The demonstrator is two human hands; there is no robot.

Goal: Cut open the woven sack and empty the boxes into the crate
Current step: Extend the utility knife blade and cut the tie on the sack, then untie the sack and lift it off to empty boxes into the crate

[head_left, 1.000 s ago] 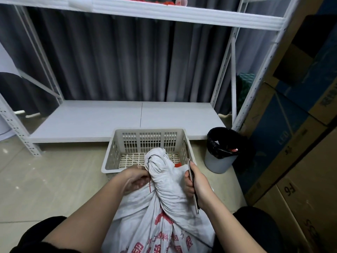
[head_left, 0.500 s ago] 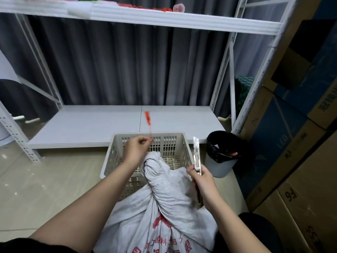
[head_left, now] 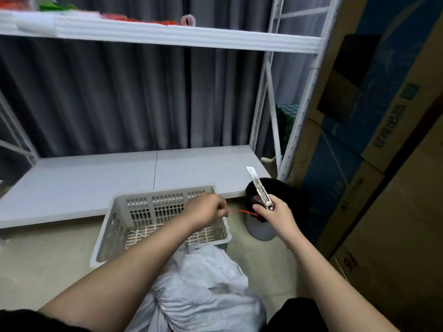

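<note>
left hand (head_left: pixel 208 209) pinches red tie (head_left: pixel 241 211) toward black-lined bin (head_left: pixel 262 230); right hand (head_left: pixel 275 215) grips knife (head_left: pixel 259 188); crate (head_left: pixel 119 226) holds nothing

A dark grey curtain (head_left: pixel 119 97) is hung behind a white metal rack (head_left: pixel 266 97), whose lower shelf (head_left: pixel 96 178) is set just above a pale tiled floor (head_left: pixel 43 267). Large cardboard boxes (head_left: pixel 383 164) are stacked on the right. A black-lined bin (head_left: pixel 261 232) is placed beside them.

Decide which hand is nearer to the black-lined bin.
The right hand, holding the knife, is over the bin. The left hand is farther, above the crate, pinching the red tie.
</note>
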